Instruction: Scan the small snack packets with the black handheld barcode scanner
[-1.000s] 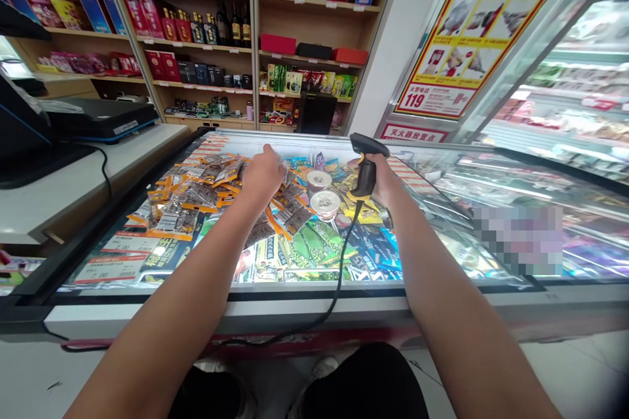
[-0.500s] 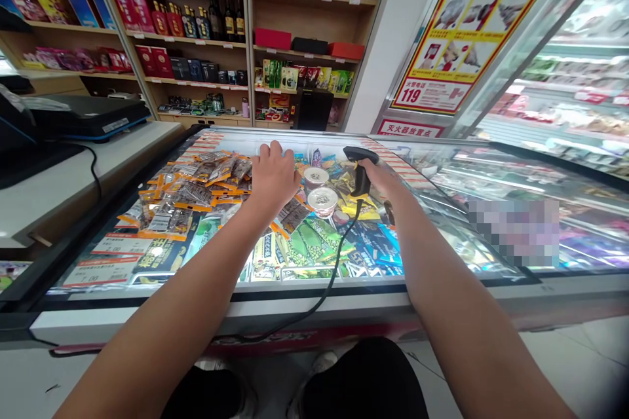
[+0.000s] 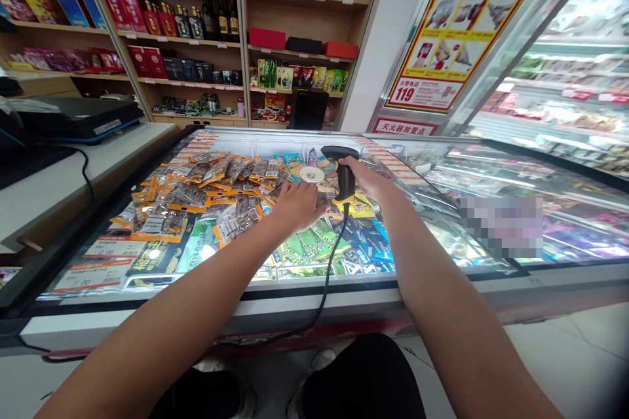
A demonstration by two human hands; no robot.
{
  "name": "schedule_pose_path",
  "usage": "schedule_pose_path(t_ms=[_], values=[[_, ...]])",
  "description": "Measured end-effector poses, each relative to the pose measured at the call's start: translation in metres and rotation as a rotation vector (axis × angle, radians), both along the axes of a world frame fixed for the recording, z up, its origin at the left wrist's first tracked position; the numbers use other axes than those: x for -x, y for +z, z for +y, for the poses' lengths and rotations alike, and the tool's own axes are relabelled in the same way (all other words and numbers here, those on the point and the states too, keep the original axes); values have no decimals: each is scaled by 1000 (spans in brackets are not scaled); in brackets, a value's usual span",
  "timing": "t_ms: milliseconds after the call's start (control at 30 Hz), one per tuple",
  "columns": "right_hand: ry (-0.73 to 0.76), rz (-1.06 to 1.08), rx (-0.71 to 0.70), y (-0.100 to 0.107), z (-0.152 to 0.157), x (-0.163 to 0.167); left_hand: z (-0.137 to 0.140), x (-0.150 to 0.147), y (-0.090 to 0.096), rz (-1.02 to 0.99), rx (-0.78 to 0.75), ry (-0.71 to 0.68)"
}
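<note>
My right hand (image 3: 361, 173) grips the handle of a black and yellow barcode scanner (image 3: 345, 177), which hangs upright above the goods with its cable running down toward me. My left hand (image 3: 298, 206) is curled downward, its fingers bent and thumb out to the right, over the place of the nearer white-lidded cup; that cup is hidden beneath it. Just beyond the fingers stands another white-lidded cup (image 3: 312, 175). Left of this hand lies a heap of small orange-edged snack packets (image 3: 196, 190). Green packets (image 3: 314, 242) and blue packets (image 3: 366, 245) lie on the near side.
The goods lie on a glass-topped chest freezer (image 3: 206, 306). Price labels (image 3: 93, 275) are at its near left. The scanner's black cable (image 3: 324, 288) crosses the front rim. A counter with a black scale (image 3: 78, 118) stands left. Behind are stocked shelves (image 3: 191, 39) and a red fire poster (image 3: 447, 46).
My left hand has moved right and nearer to me, from the packets onto the nearer cup. My right hand has shifted the scanner slightly left. The view has turned a little.
</note>
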State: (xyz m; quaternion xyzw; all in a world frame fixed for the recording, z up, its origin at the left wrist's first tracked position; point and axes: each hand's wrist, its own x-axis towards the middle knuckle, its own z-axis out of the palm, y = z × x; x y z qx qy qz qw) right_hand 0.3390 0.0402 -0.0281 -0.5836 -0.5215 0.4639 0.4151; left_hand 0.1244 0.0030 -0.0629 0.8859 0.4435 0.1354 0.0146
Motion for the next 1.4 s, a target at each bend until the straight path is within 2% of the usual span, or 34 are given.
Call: schedule_pose_path(t_ms=[133, 233, 400, 533, 667, 733, 833, 933, 1033, 1400], values=[[38, 155, 136, 1, 0, 6, 3, -6, -4, -64, 42, 44], [92, 277, 185, 6, -4, 12, 8, -6, -3, -212, 143, 66], [152, 474, 35, 18, -15, 23, 14, -6, 5, -649, 321, 61], [139, 551, -93, 26, -19, 27, 16, -1, 20, -849, 398, 46], [36, 595, -206, 30, -19, 25, 30, 18, 36, -1056, 284, 161], [98, 575, -173, 32, -22, 23, 41, 30, 41, -1223, 190, 193], [295, 466, -88, 32, -29, 24, 56, 47, 46, -1408, 113, 222], [460, 331, -70, 29, -34, 29, 64, 58, 48, -1472, 95, 256], [534, 256, -69, 25, -35, 33, 68, 63, 47, -1494, 95, 260], [493, 215, -77, 30, -39, 37, 66, 60, 47, -1497, 122, 258]])
